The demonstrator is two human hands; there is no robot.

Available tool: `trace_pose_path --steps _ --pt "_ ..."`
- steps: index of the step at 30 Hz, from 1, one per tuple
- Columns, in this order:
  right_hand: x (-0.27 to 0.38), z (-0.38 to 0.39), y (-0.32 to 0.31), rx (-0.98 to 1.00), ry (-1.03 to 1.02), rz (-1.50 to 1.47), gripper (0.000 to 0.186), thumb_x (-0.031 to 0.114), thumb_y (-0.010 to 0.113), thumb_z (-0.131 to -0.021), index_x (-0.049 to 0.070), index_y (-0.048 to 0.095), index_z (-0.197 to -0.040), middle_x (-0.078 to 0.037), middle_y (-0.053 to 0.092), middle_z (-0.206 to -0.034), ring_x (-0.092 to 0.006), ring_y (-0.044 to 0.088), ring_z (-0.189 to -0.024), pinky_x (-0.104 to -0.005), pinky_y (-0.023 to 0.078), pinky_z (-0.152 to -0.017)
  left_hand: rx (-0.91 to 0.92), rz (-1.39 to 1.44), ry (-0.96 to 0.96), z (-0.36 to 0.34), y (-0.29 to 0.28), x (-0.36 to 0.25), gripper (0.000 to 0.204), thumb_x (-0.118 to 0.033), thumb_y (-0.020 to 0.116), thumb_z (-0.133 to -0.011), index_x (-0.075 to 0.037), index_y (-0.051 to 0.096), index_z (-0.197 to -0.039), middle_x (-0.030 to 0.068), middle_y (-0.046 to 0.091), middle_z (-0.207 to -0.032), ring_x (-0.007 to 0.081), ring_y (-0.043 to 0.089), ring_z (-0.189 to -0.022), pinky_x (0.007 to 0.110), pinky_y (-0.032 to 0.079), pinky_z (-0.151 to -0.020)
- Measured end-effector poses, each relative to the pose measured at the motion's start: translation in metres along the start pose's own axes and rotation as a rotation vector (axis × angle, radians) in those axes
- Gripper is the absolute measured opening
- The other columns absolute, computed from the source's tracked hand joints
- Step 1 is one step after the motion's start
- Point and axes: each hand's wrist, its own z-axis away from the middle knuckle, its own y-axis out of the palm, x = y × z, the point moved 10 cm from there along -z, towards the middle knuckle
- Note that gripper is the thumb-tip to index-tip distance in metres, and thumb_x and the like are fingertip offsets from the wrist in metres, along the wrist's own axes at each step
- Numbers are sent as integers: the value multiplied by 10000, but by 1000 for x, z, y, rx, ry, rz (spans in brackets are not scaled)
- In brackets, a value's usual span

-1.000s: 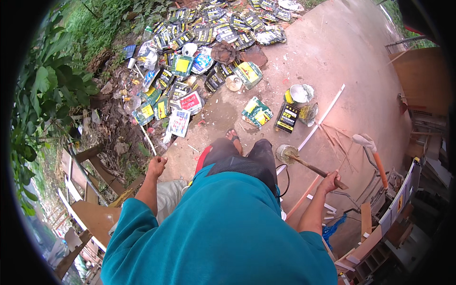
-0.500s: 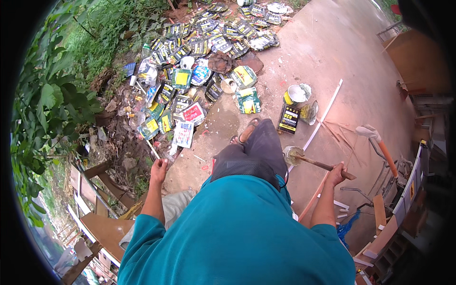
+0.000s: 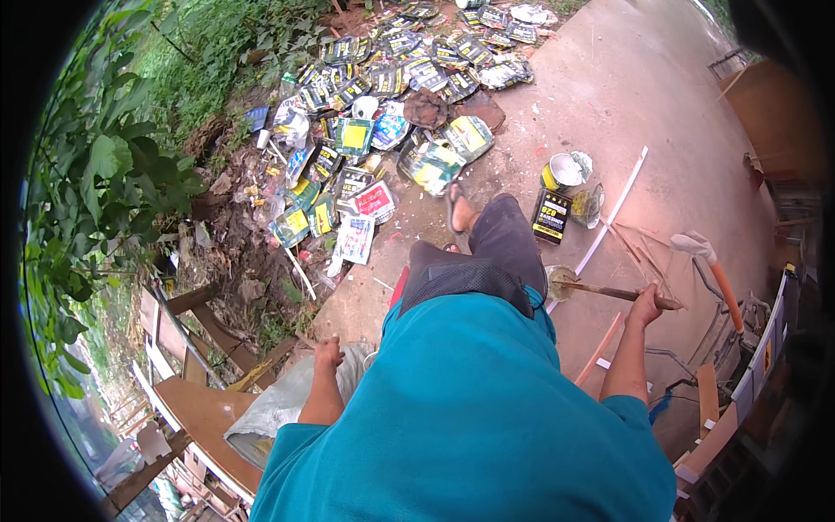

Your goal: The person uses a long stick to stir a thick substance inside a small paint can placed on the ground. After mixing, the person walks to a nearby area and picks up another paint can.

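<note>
Tin heap (image 3: pixel 389 81) ahead; plants (image 3: pixel 113 161) left of it; 1 mallet (image 3: pixel 604 291) in right hand (image 3: pixel 645 307).

Part of wooden handle (image 3: pixel 607 291) hidden inside right hand (image 3: pixel 644 307); finger detail on left hand (image 3: pixel 329 352) too small to read. Pale sack (image 3: pixel 280 398) partly covered by left forearm (image 3: pixel 323 398). Green-and-yellow container (image 3: pixel 437 170) near foot (image 3: pixel 463 214) blurred.

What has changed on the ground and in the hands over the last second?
The flattened green-and-yellow can has moved forward and left to the edge of the pile of flattened cans, with a sandalled foot now close behind it. No visible grab or release: the right hand still grips the wooden-handled mallet. The black-and-yellow can stayed put.
</note>
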Motion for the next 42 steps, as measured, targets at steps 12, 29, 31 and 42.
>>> trace_pose_path --steps 12,29,31,42 --pt "-27 36 -44 -111 92 159 375 327 595 -1021 21 523 -817 -131 683 -750 -203 650 -730 -364 514 -745 27 -18 406 -5 -28 -123 333 -366 682 -976 -47 604 -1030 23 624 -822 110 572 -649 279 497 -576" --pt "-87 84 -134 -345 416 4 393 396 611 -1005 9 573 -951 -149 721 -910 -241 699 -777 -337 564 -629 336 -214 593 39 107 -242 345 -338 656 -992 -5 640 -1080 57 657 -910 127 604 -752 295 544 -710" --pt "-85 80 -137 -330 364 -8 388 391 615 -1004 8 575 -955 -151 723 -917 -239 701 -772 -337 565 -631 316 -188 717 44 113 -286 352 -332 638 -1003 10 638 -1088 48 654 -886 118 589 -742 286 524 -710" --pt "25 47 12 200 -115 19 327 275 639 -993 14 557 -813 -135 699 -853 -208 648 -873 -350 493 -871 235 -496 495 101 88 -206 357 -350 708 -937 -10 689 -828 110 712 -761 175 672 -733 335 523 -708"
